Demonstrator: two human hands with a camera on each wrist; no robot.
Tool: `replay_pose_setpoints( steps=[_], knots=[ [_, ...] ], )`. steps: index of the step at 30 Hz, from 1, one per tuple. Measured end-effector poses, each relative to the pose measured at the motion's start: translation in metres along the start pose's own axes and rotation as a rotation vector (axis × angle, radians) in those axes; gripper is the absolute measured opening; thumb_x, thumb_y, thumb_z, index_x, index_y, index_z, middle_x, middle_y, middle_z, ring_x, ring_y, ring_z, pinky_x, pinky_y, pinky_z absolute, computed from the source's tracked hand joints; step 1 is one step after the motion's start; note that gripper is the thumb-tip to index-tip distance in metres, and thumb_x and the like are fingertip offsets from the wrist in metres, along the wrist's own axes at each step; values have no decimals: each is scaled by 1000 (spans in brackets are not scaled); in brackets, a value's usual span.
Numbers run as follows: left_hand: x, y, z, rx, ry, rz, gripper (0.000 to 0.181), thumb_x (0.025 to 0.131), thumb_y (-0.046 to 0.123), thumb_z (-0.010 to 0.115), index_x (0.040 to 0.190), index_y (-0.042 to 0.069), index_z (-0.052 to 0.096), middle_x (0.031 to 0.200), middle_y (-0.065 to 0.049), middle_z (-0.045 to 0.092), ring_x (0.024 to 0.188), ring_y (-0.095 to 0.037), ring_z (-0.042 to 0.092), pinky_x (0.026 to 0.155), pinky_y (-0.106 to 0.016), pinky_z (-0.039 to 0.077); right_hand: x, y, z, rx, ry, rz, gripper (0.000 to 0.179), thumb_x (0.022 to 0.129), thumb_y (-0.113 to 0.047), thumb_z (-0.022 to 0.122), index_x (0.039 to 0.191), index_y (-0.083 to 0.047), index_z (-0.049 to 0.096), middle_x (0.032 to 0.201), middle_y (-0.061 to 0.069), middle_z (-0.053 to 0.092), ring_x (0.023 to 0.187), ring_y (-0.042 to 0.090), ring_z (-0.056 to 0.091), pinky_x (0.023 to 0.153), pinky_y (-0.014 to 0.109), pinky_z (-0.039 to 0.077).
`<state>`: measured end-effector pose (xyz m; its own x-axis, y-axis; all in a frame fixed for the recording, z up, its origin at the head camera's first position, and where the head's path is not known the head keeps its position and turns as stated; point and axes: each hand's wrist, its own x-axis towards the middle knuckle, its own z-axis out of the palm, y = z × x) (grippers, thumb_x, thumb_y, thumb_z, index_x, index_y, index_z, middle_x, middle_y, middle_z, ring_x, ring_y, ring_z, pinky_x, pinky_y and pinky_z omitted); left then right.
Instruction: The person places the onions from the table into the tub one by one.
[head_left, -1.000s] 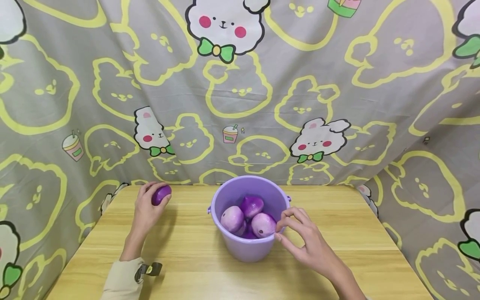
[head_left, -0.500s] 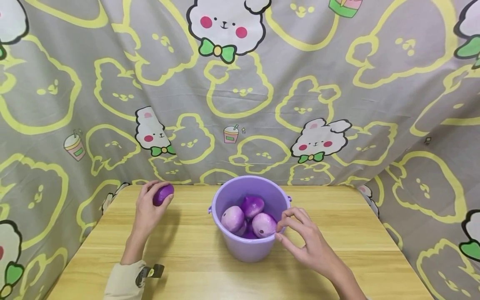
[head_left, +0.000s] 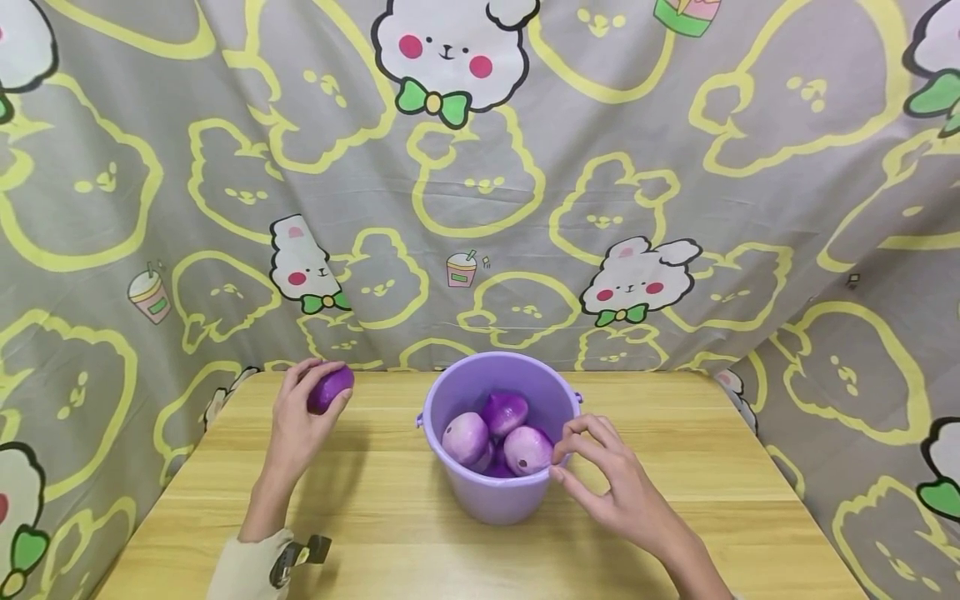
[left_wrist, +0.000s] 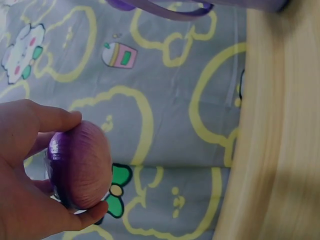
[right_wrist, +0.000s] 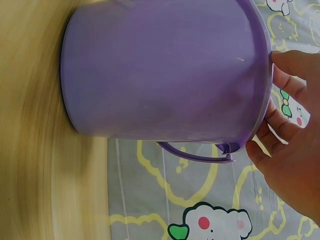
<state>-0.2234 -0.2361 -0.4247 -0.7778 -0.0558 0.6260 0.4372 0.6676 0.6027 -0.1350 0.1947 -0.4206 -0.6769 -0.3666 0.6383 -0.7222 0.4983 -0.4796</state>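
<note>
My left hand [head_left: 296,421] holds a purple onion [head_left: 332,389] above the table's left side, fingers over its top and thumb on the near side. The left wrist view shows this onion [left_wrist: 92,165] from its paler, ribbed side. A purple bucket [head_left: 498,502] stands upright at the table's middle. Inside lie several onions, two pale ones [head_left: 465,438] near the front and a darker one [head_left: 506,411] behind; some are partly hidden. My right hand [head_left: 622,487] pinches the bucket's rim at its right front, as the right wrist view also shows, with thumb and fingers at the rim.
The bucket's thin handle [right_wrist: 192,157] hangs down on its far side. Beneath everything is a light wooden table [head_left: 375,533]. A grey patterned curtain [head_left: 510,250] hangs along the table's back and sides. A dark strapped device [head_left: 300,560] sits on my left sleeve.
My left hand has shifted slightly to the right with the onion, toward the bucket. The right hand and the bucket stay where they were.
</note>
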Motion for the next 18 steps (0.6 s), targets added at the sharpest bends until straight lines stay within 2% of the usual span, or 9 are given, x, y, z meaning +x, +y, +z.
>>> replay_pose_setpoints(
  steps=[6, 18],
  knots=[
    [1, 11, -2, -33, -9, 9, 37, 88, 10, 82, 124, 10, 71, 140, -22, 52, 125, -46, 52, 88, -71, 51, 0, 0, 0, 0, -3, 7, 26, 89, -11, 80, 102, -30, 69, 112, -10, 57, 109, 13, 50, 98, 33, 42],
    [-3, 32, -6, -87, -33, 0, 38, 88, 10, 81, 125, 11, 72, 144, -19, 51, 127, -43, 51, 88, -68, 53, 0, 0, 0, 2, -9, 14, 25, 89, -12, 80, 101, -31, 68, 112, -10, 57, 111, 13, 50, 98, 37, 43]
  ],
)
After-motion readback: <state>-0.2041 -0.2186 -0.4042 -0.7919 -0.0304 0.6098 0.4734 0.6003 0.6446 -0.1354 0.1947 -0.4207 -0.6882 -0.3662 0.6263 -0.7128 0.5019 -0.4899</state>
